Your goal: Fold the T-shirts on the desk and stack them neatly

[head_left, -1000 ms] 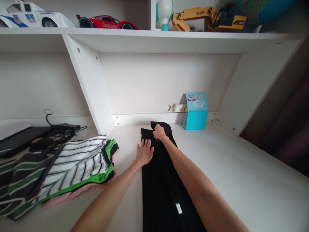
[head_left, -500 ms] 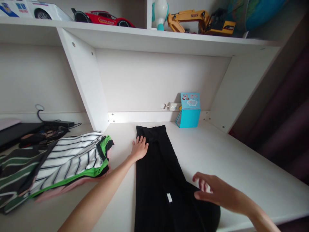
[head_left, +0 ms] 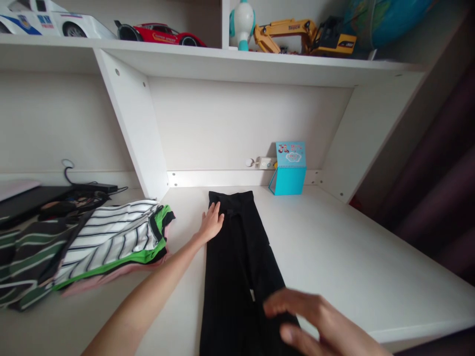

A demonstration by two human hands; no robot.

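Note:
A long black garment (head_left: 222, 267), which looks like a pair of trousers, lies lengthwise on the white desk. Its narrow end with a band is at the back, and its near end runs out of the bottom of the view. My left hand (head_left: 211, 223) rests on it near the banded end, fingers stretched out and flat. Over the garment's near right side is my right hand (head_left: 315, 321), slightly blurred, thumb and fingers apart and holding nothing. Whether it touches the fabric I cannot tell. Just left of it shows a small white label (head_left: 253, 295) on the garment.
Layered striped clothes (head_left: 115, 237) lie left on the desk (head_left: 341, 257), beside a dark flat device (head_left: 31, 200) and cables. A blue desk calendar (head_left: 290, 170) stands at the back near a socket (head_left: 266, 163). Toy vehicles and a globe sit on the shelf (head_left: 260, 62) above.
My right hand has moved left and toward me. The garment's near right part, spread out and bulging before, now lies narrower and straighter. My left hand has shifted slightly toward the banded end.

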